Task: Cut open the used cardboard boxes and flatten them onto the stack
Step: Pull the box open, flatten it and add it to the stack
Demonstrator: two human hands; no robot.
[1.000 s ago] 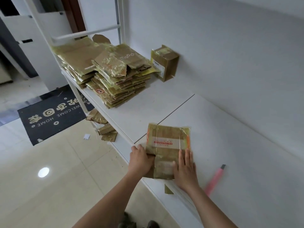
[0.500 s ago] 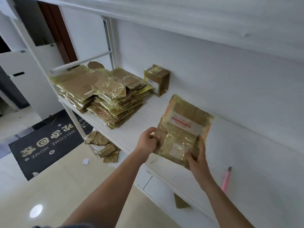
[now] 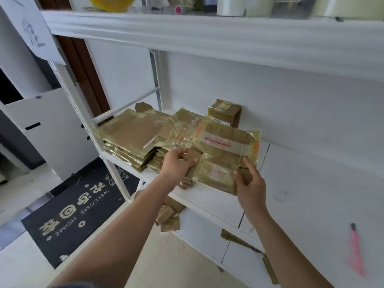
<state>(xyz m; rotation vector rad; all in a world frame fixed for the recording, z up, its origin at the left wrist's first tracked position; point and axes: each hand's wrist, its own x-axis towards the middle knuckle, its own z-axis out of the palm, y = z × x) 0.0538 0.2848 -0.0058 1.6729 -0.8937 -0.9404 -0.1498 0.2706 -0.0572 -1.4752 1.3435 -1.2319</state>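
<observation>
Cardboard fills the far left end of the white shelf (image 3: 218,196), where a stack of flattened boxes (image 3: 133,140) lies in brown layers with yellowish tape, reaching out to the shelf's front edge. Both hands hold one more flattened box (image 3: 224,150) above the shelf, just right of the stack, with its left edge overlapping the stack's right side. That piece is tilted, far edge higher, and carries a white label with a red printed band. The left hand (image 3: 178,163) grips the piece's near left corner, fingers curled round a brown flap. The right hand (image 3: 249,183) pinches the near right corner, thumb on top of the cardboard and index finger stretched up along its right edge; the other fingers are hidden underneath.

Behind the held piece, a small upright box (image 3: 225,113), not yet flattened, stands against the back wall at the shelf's rear. Far along the same shelf to the right, near its front edge and well apart from the hands, lies a pink utility knife (image 3: 356,252), blurred, dark tip pointing away from the person.

Below the shelf, cardboard scraps (image 3: 169,219) lie on a lower level near the left upright, and another strip (image 3: 270,267) lies further right by the bottom edge. A dark doormat (image 3: 68,221) with pale lettering covers the tiled floor to the left. An upper shelf (image 3: 207,36) crosses the top, bearing a yellow object and pale rolls, only partly visible.
</observation>
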